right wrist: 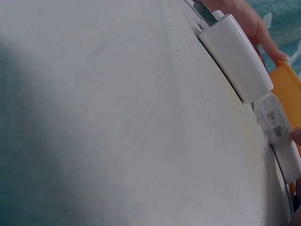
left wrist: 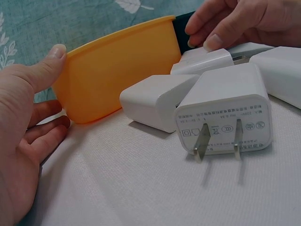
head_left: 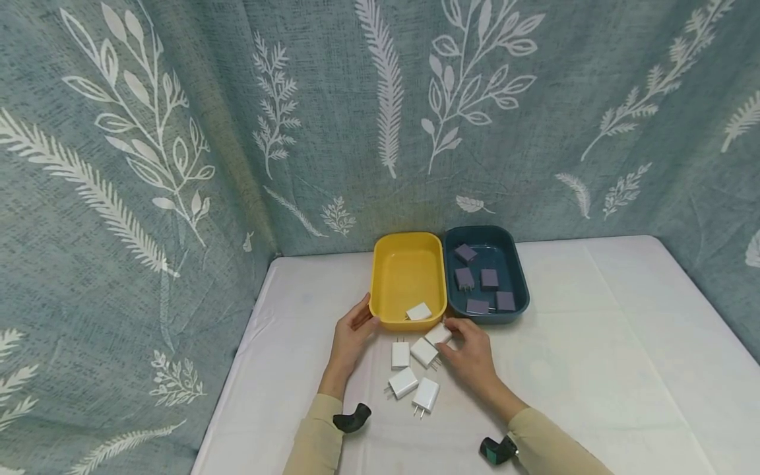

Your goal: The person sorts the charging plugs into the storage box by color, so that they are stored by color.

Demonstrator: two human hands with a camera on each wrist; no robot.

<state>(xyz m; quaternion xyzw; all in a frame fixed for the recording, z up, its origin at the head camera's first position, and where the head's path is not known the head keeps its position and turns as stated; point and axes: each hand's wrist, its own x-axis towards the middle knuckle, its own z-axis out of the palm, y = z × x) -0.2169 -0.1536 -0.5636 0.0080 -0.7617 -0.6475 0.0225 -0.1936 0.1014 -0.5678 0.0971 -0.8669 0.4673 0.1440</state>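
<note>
The left hand (head_left: 351, 336), thumb and fingers apart, touches the near-left corner of the smooth, rounded yellow tray (head_left: 410, 270). Glossy white chargers (head_left: 400, 355) with flat metal prongs (left wrist: 238, 136) lie before its rim. The right hand (head_left: 473, 351), fingertips partly hidden, seems to pinch the farthest charger (head_left: 438, 334) near the blue tray (head_left: 488, 256); rightward, woven white cloth (head_left: 600, 343) spreads wide.

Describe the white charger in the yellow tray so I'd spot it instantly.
At the far edge of the white table, a yellow tray stands beside a dark blue tray. In the yellow tray's near end lies the white charger. It is alone there; the other white chargers are outside, and the blue tray holds purple ones.
</note>
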